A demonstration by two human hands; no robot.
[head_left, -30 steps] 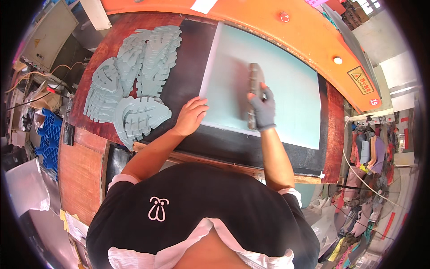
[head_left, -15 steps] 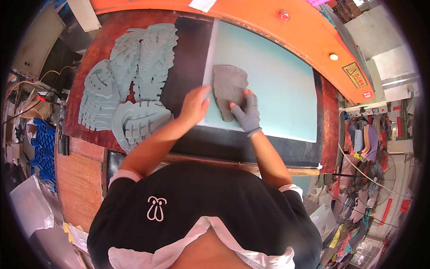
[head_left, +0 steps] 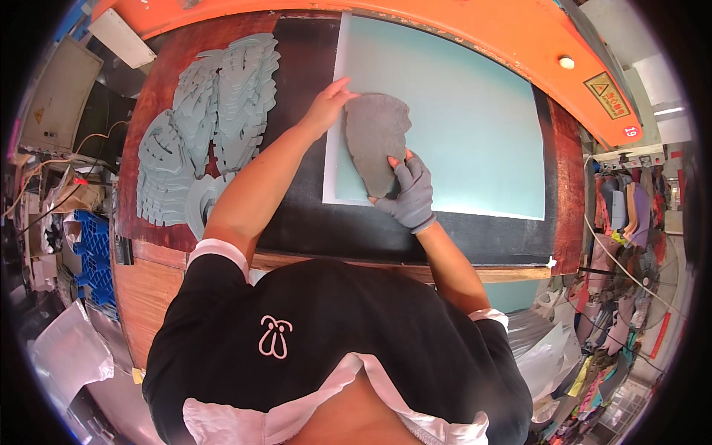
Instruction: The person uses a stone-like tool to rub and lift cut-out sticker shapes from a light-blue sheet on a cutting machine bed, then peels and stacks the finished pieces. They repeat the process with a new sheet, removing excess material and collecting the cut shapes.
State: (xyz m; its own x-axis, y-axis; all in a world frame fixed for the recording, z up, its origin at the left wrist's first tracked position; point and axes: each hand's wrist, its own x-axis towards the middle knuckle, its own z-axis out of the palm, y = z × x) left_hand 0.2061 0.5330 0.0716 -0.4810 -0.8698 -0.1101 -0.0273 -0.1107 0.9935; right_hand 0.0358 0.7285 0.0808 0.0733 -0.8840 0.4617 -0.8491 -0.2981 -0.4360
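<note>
A dark grey shoe-part-shaped block (head_left: 374,133) with a wavy right edge lies over the left part of a pale blue-green sheet (head_left: 467,126). My right hand (head_left: 409,194), in a grey glove with bare fingertips, grips its narrow lower end, thumb at the bottom and fingers on the right side. My left hand (head_left: 326,110) is bare, its fingers stretched out at the block's upper left corner. A fingertip appears to touch that corner. The block's underside is hidden.
On the red-brown board at left stand several stacks of pale grey-green cut pieces (head_left: 241,111), partly behind my left forearm. A black board (head_left: 297,178) lies under the sheet. An orange machine beam (head_left: 512,44) with a white button (head_left: 567,62) spans the far side.
My left hand has moved up and away, to the block's upper corner. The block reaches a little farther up in view, and my right hand now grips its lower end.
</note>
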